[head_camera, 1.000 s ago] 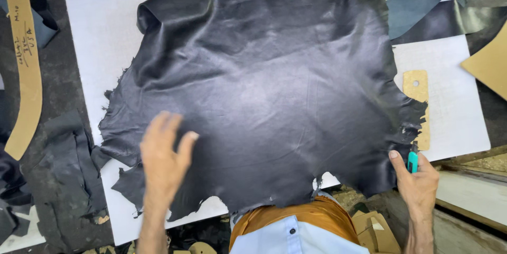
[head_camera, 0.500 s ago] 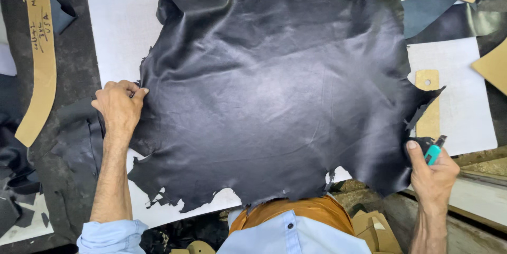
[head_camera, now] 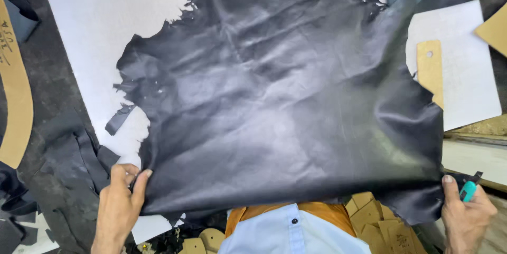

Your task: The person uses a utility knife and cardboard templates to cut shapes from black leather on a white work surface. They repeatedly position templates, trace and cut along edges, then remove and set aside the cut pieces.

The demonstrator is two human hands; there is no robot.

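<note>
A large dark blue-black leather hide [head_camera: 274, 101] with ragged edges lies spread over a white cutting board [head_camera: 90, 37]. My left hand [head_camera: 119, 201] pinches the hide's near left edge between thumb and fingers. At the near right corner my right hand [head_camera: 465, 214] grips the hide's edge and also holds a small teal-handled knife [head_camera: 469, 188]. The near edge of the hide is lifted and hangs over my light blue shirt.
Tan cardboard patterns lie around: a long curved one [head_camera: 16, 90] at far left, a small tag-shaped one [head_camera: 430, 72] on the right, one [head_camera: 494, 29] at top right. Dark leather scraps [head_camera: 74, 169] pile at the left. More cardboard pieces [head_camera: 380, 222] sit below the table edge.
The hide has been pulled toward me and to the right. My left hand moved from its left edge to the near left edge. My right hand has taken hold of the right corner.
</note>
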